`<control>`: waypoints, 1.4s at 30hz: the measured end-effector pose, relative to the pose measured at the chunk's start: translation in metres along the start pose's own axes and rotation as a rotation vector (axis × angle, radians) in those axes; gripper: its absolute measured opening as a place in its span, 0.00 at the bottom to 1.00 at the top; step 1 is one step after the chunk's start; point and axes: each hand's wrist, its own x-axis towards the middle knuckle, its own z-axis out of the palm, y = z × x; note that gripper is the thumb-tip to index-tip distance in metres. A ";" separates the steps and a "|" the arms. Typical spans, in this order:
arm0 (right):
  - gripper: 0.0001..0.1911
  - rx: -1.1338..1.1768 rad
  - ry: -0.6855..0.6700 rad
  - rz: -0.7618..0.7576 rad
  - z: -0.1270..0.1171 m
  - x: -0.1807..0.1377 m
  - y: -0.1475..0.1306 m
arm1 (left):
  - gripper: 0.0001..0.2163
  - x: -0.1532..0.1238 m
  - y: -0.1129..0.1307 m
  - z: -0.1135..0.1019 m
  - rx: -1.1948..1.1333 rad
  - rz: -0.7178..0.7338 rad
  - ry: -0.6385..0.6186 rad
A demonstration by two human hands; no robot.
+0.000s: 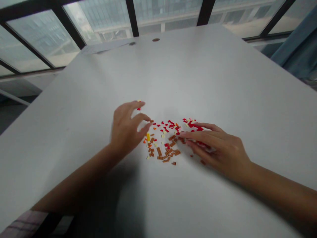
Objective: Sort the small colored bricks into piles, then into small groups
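Small toy building bricks lie loose on a white table (158, 198). My left hand (127, 127) is raised at the left side of the pile, with thumb and index finger pinched on a small brown brick (152, 121). A red brick (138, 109) shows beside its other fingers. My right hand (220, 145) reaches over the right part of the pile, fingers stretched and apart. Its index fingertip and thumb are by brown bricks (172, 137), and its fingers partly cover red bricks (200, 128). Yellow bricks (148, 137) sit near the left edge of the pile.
More brown bricks (169, 152) form the near part of the pile. Two round grommets, one dark (132, 43) and one brown (156, 40), are set in the far end of the table. Windows stand beyond it, and a blue curtain (297, 49) hangs at the right.
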 end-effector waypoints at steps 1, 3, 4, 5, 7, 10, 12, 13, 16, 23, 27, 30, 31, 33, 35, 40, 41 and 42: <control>0.16 0.006 -0.008 0.013 -0.001 0.000 0.001 | 0.01 0.000 -0.016 0.003 0.052 -0.070 0.010; 0.16 0.016 -0.023 0.025 -0.002 0.000 0.003 | 0.02 -0.002 -0.046 0.009 0.124 -0.184 0.016; 0.15 0.018 -0.027 0.026 -0.002 0.000 0.004 | 0.03 -0.004 -0.057 0.012 0.148 -0.231 0.017; 0.15 0.020 -0.035 0.026 -0.002 0.000 0.004 | 0.03 -0.005 -0.067 0.015 0.164 -0.274 0.020; 0.14 0.021 -0.046 0.022 -0.002 0.000 0.006 | 0.04 -0.008 -0.077 0.019 0.176 -0.318 0.027; 0.14 0.014 -0.050 0.010 -0.002 -0.001 0.007 | 0.05 -0.009 -0.078 0.021 0.181 -0.333 0.041; 0.14 0.000 -0.047 0.004 -0.002 -0.001 0.008 | 0.06 -0.009 -0.076 0.020 0.189 -0.335 0.047; 0.13 -0.009 -0.042 0.000 -0.003 -0.001 0.008 | 0.06 -0.009 -0.075 0.020 0.194 -0.333 0.048; 0.12 -0.040 -0.011 -0.003 -0.003 -0.001 0.009 | 0.05 -0.009 -0.075 0.019 0.191 -0.311 0.059; 0.11 -0.137 0.097 0.060 -0.004 -0.004 0.019 | 0.06 -0.013 -0.076 0.021 0.167 -0.215 0.064; 0.12 -0.241 0.081 0.043 -0.005 -0.006 0.033 | 0.06 -0.011 -0.070 0.016 0.141 -0.180 0.084; 0.13 -0.248 0.021 0.068 -0.004 -0.006 0.039 | 0.07 -0.007 -0.057 0.011 0.064 -0.112 0.038; 0.13 -0.239 -0.001 0.067 -0.003 -0.007 0.039 | 0.07 -0.006 -0.051 0.009 0.031 -0.062 0.011; 0.13 -0.222 -0.041 0.051 -0.002 -0.007 0.039 | 0.06 -0.005 -0.037 0.006 -0.037 0.065 -0.032; 0.13 -0.209 -0.066 0.026 -0.002 -0.008 0.038 | 0.06 -0.005 -0.024 0.003 -0.102 0.187 -0.070; 0.17 -0.193 -0.103 0.020 -0.003 -0.011 0.039 | 0.17 -0.012 -0.007 0.002 -0.266 0.300 -0.252; 0.18 -0.194 -0.107 0.024 -0.003 -0.011 0.039 | 0.22 -0.013 -0.007 0.003 -0.294 0.310 -0.304; 0.19 -0.195 -0.110 0.024 -0.003 -0.012 0.040 | 0.27 -0.015 -0.008 0.004 -0.317 0.315 -0.350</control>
